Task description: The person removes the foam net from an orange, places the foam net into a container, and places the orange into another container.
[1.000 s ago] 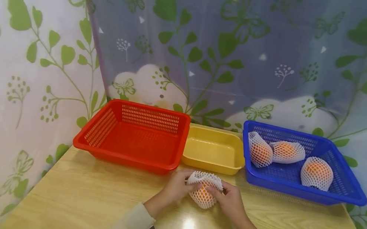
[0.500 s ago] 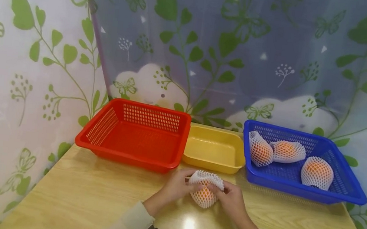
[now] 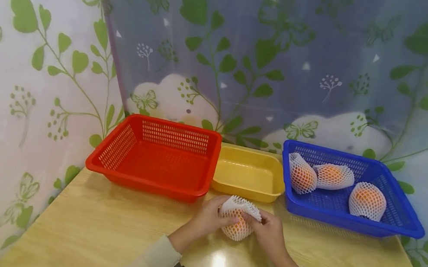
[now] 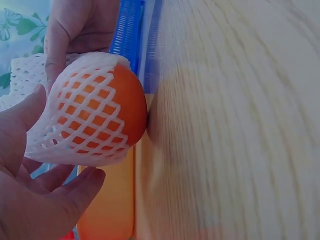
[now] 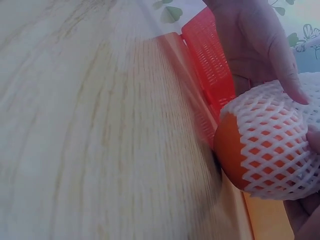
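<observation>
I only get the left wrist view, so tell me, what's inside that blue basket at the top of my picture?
Observer: The head view shows three netted fruits in the blue basket.
Operator: How do they lie?
Observer: Two lie side by side toward its left end; the third sits apart, to the right.
Operator: What clothing is on the arms?
Observer: The left hand and right hand, holding the fourth netted fruit, both come out of pale sleeves.
</observation>
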Tool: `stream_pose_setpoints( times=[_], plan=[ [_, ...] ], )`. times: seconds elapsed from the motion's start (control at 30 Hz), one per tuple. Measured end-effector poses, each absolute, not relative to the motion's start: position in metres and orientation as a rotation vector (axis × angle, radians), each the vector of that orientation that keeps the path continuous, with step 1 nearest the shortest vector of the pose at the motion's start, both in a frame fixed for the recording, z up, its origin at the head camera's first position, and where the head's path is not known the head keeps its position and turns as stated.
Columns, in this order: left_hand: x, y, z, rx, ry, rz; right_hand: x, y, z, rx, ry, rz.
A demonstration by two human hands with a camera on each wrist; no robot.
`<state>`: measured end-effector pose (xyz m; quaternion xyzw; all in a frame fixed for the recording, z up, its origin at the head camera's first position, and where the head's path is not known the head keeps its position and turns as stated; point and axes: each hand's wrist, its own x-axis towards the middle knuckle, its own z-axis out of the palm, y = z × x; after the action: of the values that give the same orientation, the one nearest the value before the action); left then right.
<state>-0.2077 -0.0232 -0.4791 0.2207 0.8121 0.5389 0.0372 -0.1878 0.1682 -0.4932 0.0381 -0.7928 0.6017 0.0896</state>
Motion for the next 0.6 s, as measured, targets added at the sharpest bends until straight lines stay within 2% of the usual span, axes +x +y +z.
stream_pose_setpoints(
  times=[0.27, 0.6],
  plan=[
    [-0.2061, -0.0234, -0.4815, 0.67, 2.484, 1.635, -0.1876, 0.1687, -0.4942, 0.066, -2.354, 1.729],
    [-0.2086, -0.0242, -0.4868, 0.627, 2.507, 1.612, -0.1871, 0.1708, -0.4972, 0.172, -2.312, 1.812]
  ],
)
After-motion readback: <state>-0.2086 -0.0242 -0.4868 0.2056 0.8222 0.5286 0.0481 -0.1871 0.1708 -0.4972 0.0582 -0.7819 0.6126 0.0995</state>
